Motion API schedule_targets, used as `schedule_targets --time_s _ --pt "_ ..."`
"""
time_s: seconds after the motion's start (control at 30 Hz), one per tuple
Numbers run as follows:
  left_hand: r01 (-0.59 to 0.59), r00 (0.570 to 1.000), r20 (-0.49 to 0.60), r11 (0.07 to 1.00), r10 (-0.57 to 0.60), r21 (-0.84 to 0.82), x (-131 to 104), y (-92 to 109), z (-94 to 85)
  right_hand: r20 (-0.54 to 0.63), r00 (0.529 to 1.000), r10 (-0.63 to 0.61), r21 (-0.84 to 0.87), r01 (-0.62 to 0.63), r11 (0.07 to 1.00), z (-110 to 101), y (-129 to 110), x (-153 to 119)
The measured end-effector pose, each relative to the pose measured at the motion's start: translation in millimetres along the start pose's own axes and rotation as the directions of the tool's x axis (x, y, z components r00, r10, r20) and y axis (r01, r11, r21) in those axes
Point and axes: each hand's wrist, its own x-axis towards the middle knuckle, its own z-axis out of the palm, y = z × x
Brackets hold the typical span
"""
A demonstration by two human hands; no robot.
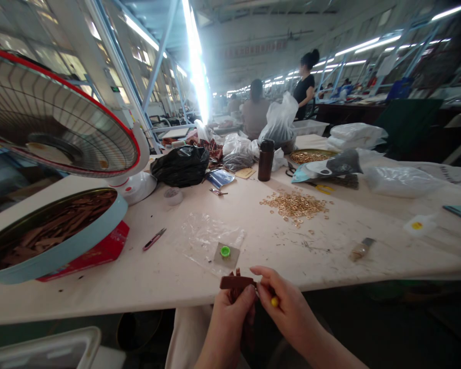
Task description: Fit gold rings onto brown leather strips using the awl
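Note:
My left hand (234,312) is closed around a brown leather strip (236,282), just off the front edge of the table. More brown pieces show between and below its fingers. At the strip's right end, the fingertips of my right hand (282,297) come close to the left thumb. Inside the right hand is a tool, mostly hidden, whose yellow end (274,301) sticks out of the curled fingers; its kind does not show. Just beyond the hands, a small green cap-like dish (225,251) sits on a grey square plate (232,258).
Gold metal rings (297,205) lie heaped mid-table. On the left are a tin of brown strips (61,225), thread snips (154,239) and a fan (61,118). A dark bottle (266,160), a black bag (181,165) and plastic bags stand behind; people are farther back.

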Motion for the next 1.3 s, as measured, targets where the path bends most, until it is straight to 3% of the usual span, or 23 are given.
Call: schedule_targets --time_s 0.1,0.2,0.27,0.37,0.57,0.73,0.83,1.0,1.13,1.3 --pt "0.007 1.000 -0.006 0.998 -0.008 -0.058 0 1 -1.7 0.072 0.997 -0.011 0.102 0.004 0.995 -5 -3 -4" --pt "0.070 0.993 0.102 0.992 -0.059 -0.107 -1 5 -5.2 0.194 0.971 -0.140 0.082 0.126 0.989 -18 -7 -5" --pt "0.108 0.983 0.153 0.992 -0.098 -0.063 -3 8 -6.5 0.242 0.943 -0.229 0.010 0.234 0.972 -27 -8 -3" --pt "0.054 0.984 0.164 0.995 -0.067 0.082 -8 10 -5.3 0.252 0.927 -0.278 -0.036 0.296 0.954 -33 -7 0" --pt "-0.172 0.975 0.191 0.922 0.110 0.347 -11 5 -3.3 0.248 0.967 -0.058 -0.001 0.060 0.998 -27 -6 -3" --pt "-0.316 0.940 0.275 0.816 0.202 0.483 -9 2 -8.6 0.295 0.954 0.059 0.067 -0.082 0.994 -25 -8 -5" --pt "-0.291 0.941 0.289 0.860 0.177 0.419 -8 0 -7.1 0.290 0.956 0.044 0.090 -0.073 0.993 -21 -6 -5" --pt "-0.224 0.968 0.155 0.958 0.197 0.182 -6 -9 -2.0 0.125 0.985 0.118 0.297 -0.151 0.943 -5 -6 -3" --pt "-0.187 0.975 0.145 0.973 0.168 0.132 -5 -10 -5.8 0.241 0.947 0.213 0.494 -0.308 0.813 -2 -11 0" --pt "-0.088 0.987 0.145 0.989 0.071 0.118 0 -5 -11.1 0.225 0.969 0.106 0.376 -0.187 0.908 -6 -10 6"
